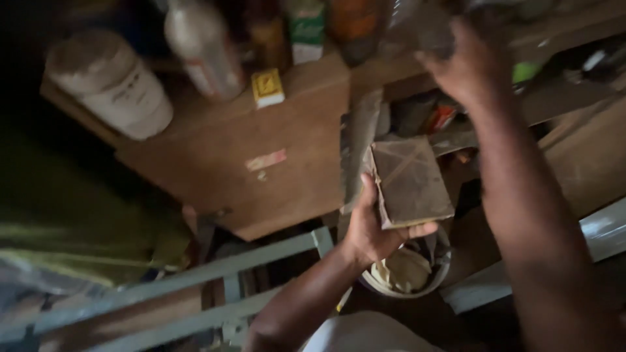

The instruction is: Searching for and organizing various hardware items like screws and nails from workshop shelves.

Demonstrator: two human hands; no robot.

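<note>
1. Up by the wooden shelf [274, 163], the left hand [375, 228] is holding a flat brown packet [411, 179], thumb lying along its near edge and fingers [417, 229] curling under its bottom edge, pinching it firmly.
2. Higher up, the right hand [466, 62] is reaching among the things at the back of the shelf; it is blurring, and I cannot tell whether its fingers are spread or closing on anything.
3. As I judge it, the packet is already off the shelf and in hand, while whatever the right hand is after is not yet out.
4. That packet is looking like stiff, worn paper or card, squarish, creased with crossing fold lines, dull and dusty.
5. Beside it, a white plastic tub [114, 81] is lying tilted on the shelf top, with a pale bottle [202, 45] and a small yellow box [268, 87] near it.
6. Below, a round white bowl [404, 274] is sitting with something pale and crumpled inside.
</note>
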